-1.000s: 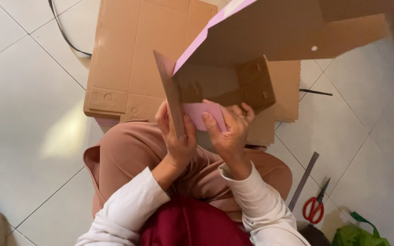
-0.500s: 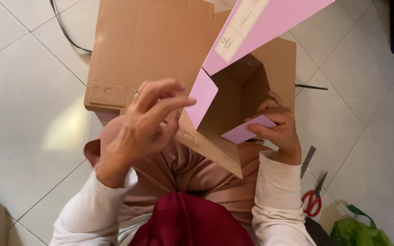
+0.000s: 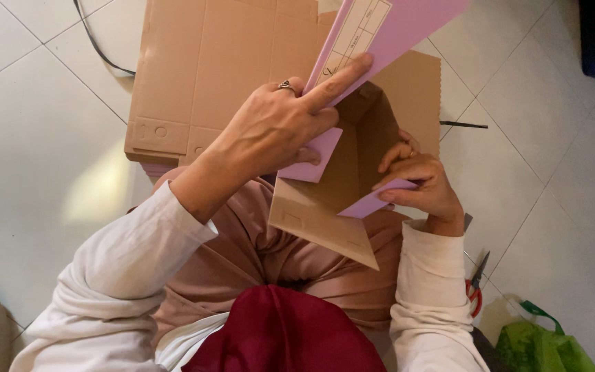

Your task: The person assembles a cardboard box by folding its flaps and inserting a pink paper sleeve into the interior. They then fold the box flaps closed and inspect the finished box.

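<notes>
Currently your left hand (image 3: 270, 134) is raised over your lap, the index finger stretched along the underside of the pink lid (image 3: 394, 31) and the thumb and remaining fingers pinching a pink side flap (image 3: 315, 157). This grip keeps the lid tilted up and clear of the opening, so the inside of the box (image 3: 352, 172) is open to view. Your right hand (image 3: 414, 182) closes on the opposite pink flap (image 3: 377, 201), fingers curled over its edge, thumb hidden below; it braces that wall from the other side. The box is half formed, brown inside and pink outside, and rests against your knees with its open mouth turned toward you. It is held in the air, not set down, which lets both hands work the flaps at once. A stack of flat cartons (image 3: 201, 76) lies on the floor just beyond the box, within reach. Scissors (image 3: 475, 286) with red handles and a green bag (image 3: 542, 344) lie on the floor by your right elbow.
</notes>
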A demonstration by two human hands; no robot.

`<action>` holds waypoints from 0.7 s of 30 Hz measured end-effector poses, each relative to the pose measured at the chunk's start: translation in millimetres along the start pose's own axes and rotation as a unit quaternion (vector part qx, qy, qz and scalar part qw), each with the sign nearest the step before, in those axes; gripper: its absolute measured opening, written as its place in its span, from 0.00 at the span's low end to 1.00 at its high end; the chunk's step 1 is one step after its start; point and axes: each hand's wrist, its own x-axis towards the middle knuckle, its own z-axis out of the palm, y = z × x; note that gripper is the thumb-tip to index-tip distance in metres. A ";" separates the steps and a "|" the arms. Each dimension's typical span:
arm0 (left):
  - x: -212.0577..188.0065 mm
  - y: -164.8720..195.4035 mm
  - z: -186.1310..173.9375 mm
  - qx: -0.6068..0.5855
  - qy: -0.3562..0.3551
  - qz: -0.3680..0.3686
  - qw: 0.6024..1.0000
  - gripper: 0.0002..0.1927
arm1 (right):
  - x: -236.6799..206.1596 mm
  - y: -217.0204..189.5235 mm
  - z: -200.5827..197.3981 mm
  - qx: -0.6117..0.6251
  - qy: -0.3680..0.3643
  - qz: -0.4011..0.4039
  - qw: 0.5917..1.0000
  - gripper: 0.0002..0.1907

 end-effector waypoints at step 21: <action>-1.1 24.4 5.0 -0.060 -0.017 0.004 0.998 0.05 | 9.5 -106.1 29.3 -0.442 0.081 0.074 0.891 0.46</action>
